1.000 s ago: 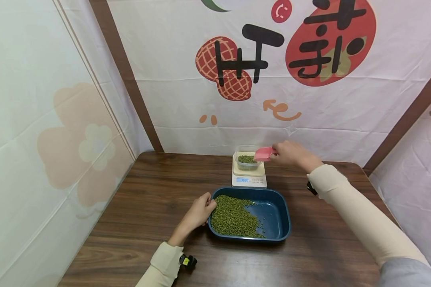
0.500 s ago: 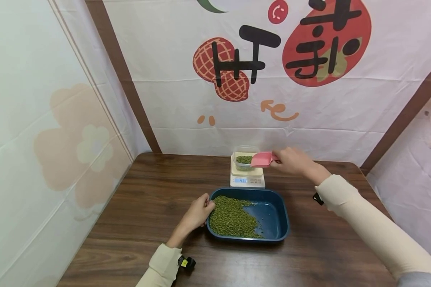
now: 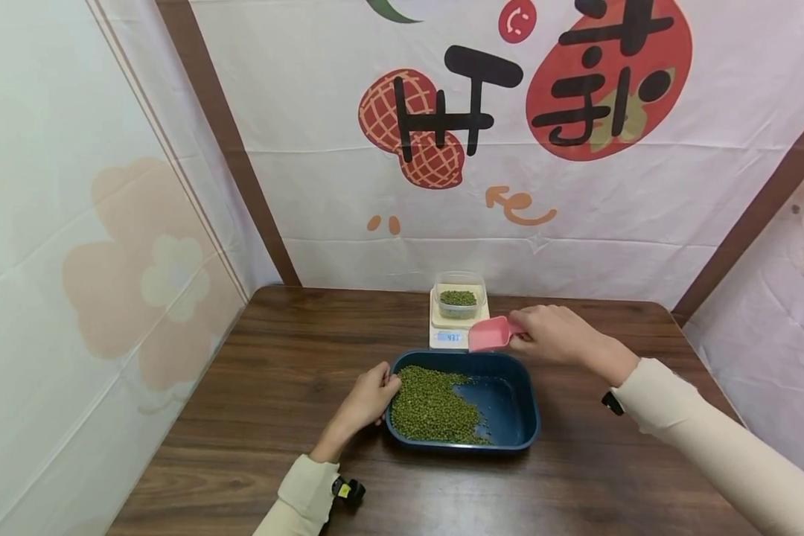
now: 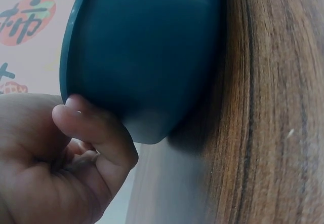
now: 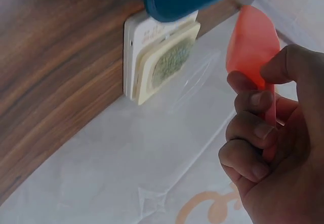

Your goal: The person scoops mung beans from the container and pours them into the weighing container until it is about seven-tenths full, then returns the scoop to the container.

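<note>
Pink in the head view, the scoop point(image 3: 489, 333) sits in the curled fingers of the right hand point(image 3: 556, 333), its bowl pointing left across the near end of the scale point(image 3: 449, 337). No beans show in the bowl. Beyond the scoop, to the right hand's left, the clear tub point(image 3: 479, 281) stands on the scale with some beans in it; the display is lit, but too small to read surely. Nearer the person, the left hand point(image 3: 371, 392) holds the left rim of the blue tray point(image 3: 512, 409). Beans point(image 3: 435, 406) heap on that hand's side, while the tray's floor is mostly bare on the far side from it. The portioning looks well under way: a share is in the tub, far more is left in the tray, and whether the tub needs more cannot be told.

The left wrist view shows bent fingers pinching the tray's rim, with the table point(image 4: 273, 82) below.

In the right wrist view, the fingers wrap the scoop's handle, apart from the scale.
</note>
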A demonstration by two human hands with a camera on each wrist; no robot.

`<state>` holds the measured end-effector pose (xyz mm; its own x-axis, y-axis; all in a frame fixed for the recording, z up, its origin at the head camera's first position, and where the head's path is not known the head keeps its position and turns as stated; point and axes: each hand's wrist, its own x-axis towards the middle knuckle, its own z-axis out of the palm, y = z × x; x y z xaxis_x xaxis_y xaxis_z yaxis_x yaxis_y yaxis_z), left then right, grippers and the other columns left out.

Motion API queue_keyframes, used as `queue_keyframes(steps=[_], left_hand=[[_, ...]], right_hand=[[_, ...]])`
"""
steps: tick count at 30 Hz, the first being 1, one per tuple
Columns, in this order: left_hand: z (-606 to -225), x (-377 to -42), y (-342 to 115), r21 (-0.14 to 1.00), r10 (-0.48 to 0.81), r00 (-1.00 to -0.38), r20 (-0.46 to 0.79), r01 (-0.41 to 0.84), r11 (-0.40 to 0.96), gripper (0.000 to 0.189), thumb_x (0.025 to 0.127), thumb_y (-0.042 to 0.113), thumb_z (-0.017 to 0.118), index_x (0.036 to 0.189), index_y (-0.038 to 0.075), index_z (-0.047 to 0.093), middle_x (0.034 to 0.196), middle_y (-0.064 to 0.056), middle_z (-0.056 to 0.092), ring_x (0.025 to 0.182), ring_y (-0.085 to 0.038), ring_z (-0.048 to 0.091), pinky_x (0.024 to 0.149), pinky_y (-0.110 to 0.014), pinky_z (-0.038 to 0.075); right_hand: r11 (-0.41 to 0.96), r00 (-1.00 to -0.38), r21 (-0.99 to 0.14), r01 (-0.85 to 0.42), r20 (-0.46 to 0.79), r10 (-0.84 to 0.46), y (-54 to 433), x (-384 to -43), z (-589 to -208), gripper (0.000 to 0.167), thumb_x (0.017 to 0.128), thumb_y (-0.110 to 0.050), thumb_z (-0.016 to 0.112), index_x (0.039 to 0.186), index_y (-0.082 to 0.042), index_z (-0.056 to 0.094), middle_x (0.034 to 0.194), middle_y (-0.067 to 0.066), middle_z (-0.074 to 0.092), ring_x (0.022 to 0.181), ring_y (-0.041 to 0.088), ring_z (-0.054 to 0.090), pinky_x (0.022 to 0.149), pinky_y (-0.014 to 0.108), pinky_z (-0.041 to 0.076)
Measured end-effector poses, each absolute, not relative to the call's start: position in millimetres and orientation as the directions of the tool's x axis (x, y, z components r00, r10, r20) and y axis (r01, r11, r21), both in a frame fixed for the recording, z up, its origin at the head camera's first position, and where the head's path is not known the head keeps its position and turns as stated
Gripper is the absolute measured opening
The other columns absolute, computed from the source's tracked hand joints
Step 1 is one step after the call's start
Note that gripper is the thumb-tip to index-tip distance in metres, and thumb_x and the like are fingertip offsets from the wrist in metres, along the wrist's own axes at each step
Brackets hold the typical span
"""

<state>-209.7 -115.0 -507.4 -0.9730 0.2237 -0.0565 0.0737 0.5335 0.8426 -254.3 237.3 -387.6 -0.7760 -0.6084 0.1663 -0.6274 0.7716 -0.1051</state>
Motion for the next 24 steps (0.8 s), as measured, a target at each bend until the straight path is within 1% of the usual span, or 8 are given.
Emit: queue_keyframes(steps=[4,12,14,19,21,24], left_hand=[[-507.1,-209.4,-114.4,0.843,0.223,-0.973,-0.055,0.075,0.533,0.026,0.109,0.014,0.050,0.084,0.010,0.043,0.061,-0.004,0.049,0.044,-0.015,0.050,0.042,-0.028,0.047],[-506.9,-208.5,-114.6,0.847,0.220,-0.974,-0.060,0.068,0.528,0.026,0.108,0.014,0.049,0.083,0.010,0.043,0.061,-0.003,0.049,0.044,-0.014,0.049,0.042,-0.027,0.046],[-506.9,-208.4,-114.5,0.847,0.218,-0.974,-0.061,0.065,0.527,0.026,0.108,0.014,0.049,0.083,0.011,0.043,0.061,-0.003,0.049,0.044,-0.014,0.048,0.042,-0.027,0.045],[-506.0,-208.7,-114.6,0.847,0.217,-0.975,-0.055,0.070,0.528,0.027,0.108,0.014,0.049,0.082,0.011,0.043,0.061,-0.003,0.048,0.044,-0.014,0.048,0.042,-0.026,0.045],[-505.6,-208.9,-114.8,0.846,0.219,-0.974,-0.055,0.072,0.529,0.027,0.108,0.014,0.049,0.082,0.011,0.042,0.061,-0.003,0.048,0.044,-0.014,0.048,0.042,-0.026,0.045],[-505.1,-208.9,-115.0,0.845,0.224,-0.973,-0.056,0.073,0.529,0.027,0.108,0.014,0.049,0.082,0.011,0.042,0.061,-0.003,0.049,0.044,-0.014,0.049,0.042,-0.026,0.045]], right_hand=[[0.757,-0.760,-0.086,-0.647,0.150,-0.632,240.3,-240.4,-392.2,0.021,0.093,-0.017,0.071,0.079,-0.020,0.055,0.066,-0.010,0.042,0.056,0.004,0.036,0.053,0.023,0.027],[0.760,-0.761,-0.053,-0.647,0.099,-0.641,243.8,-218.4,-398.2,0.020,0.089,-0.015,0.071,0.077,-0.021,0.056,0.066,-0.011,0.042,0.056,0.004,0.033,0.052,0.022,0.023],[0.759,-0.760,-0.047,-0.650,0.082,-0.645,244.3,-214.5,-399.4,0.017,0.088,-0.015,0.071,0.078,-0.020,0.059,0.066,-0.010,0.044,0.056,0.004,0.033,0.052,0.022,0.023],[0.758,-0.760,-0.053,-0.650,0.032,-0.649,245.0,-208.1,-401.8,0.004,0.088,-0.014,0.071,0.086,-0.015,0.067,0.070,-0.009,0.049,0.058,0.005,0.034,0.052,0.023,0.024],[0.759,-0.761,-0.055,-0.649,0.017,-0.649,245.0,-206.6,-403.1,0.004,0.087,-0.014,0.071,0.086,-0.015,0.067,0.070,-0.009,0.050,0.059,0.006,0.034,0.053,0.023,0.025],[0.765,-0.766,-0.061,-0.641,-0.004,-0.642,244.9,-204.8,-406.3,0.009,0.087,-0.013,0.072,0.082,-0.016,0.065,0.069,-0.009,0.049,0.058,0.006,0.035,0.053,0.023,0.025]])
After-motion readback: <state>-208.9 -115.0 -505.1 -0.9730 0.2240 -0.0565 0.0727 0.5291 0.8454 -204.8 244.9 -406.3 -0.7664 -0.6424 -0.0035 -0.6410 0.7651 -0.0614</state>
